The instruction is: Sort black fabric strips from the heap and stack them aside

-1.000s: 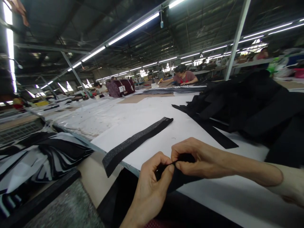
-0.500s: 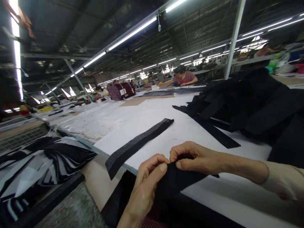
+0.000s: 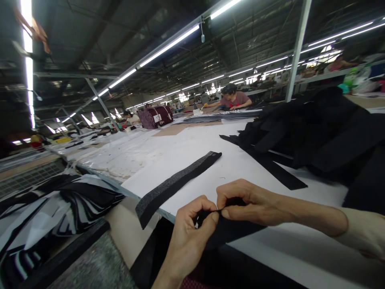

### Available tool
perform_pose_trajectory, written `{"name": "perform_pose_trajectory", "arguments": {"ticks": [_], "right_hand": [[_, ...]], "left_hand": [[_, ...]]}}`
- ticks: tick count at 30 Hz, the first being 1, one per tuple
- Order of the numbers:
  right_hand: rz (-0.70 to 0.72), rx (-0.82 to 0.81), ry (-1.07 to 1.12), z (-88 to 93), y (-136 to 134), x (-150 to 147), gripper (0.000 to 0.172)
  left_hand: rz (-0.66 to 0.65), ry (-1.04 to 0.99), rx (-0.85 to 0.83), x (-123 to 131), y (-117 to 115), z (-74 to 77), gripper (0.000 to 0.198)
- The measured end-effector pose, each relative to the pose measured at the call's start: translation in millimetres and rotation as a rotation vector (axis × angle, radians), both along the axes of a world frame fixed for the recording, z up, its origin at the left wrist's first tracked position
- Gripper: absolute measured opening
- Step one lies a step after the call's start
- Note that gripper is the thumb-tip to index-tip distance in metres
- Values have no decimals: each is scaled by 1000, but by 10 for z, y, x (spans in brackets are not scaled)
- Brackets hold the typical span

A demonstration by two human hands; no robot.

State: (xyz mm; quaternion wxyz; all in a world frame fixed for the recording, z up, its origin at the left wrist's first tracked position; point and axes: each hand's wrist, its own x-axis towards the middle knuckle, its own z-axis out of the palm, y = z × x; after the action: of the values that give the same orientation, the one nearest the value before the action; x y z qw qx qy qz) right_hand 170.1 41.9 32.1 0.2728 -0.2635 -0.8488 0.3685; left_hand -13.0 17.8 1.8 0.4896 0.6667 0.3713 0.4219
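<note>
At the near edge of the white table (image 3: 195,144), left hand (image 3: 192,239) and right hand (image 3: 252,205) are both pinching the black cloth (image 3: 237,232) between thumb and forefinger, fingertips close together, cloth hanging below. Grey-and-black strip (image 3: 179,181) is lying just beyond the left hand, one end overhanging the edge; black fabric heap (image 3: 331,132) is sitting beyond the right hand.

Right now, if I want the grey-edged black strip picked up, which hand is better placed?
Probably the left hand: the grey-edged black strip lies just beyond it. The right hand sits farther from the strip. Both pinch black fabric, though, so the left would have to let go first.
</note>
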Motion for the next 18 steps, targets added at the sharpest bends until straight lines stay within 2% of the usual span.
{"name": "perform_pose_trajectory", "arguments": {"ticks": [3,6,10,18], "right_hand": [[14,-47,10,10,-9,7,16],[19,-108,-6,24,-7,24,19],[-45,-232,-11,44,21,61,21],[-57,-284,-19,28,95,111,25]], "left_hand": [[-58,-39,-75,-40,-13,28,14],[-58,-53,-109,-85,-17,19,15],[-65,-3,-148,-173,-4,5,23],[-44,216,-34,-352,44,32,16]]}}
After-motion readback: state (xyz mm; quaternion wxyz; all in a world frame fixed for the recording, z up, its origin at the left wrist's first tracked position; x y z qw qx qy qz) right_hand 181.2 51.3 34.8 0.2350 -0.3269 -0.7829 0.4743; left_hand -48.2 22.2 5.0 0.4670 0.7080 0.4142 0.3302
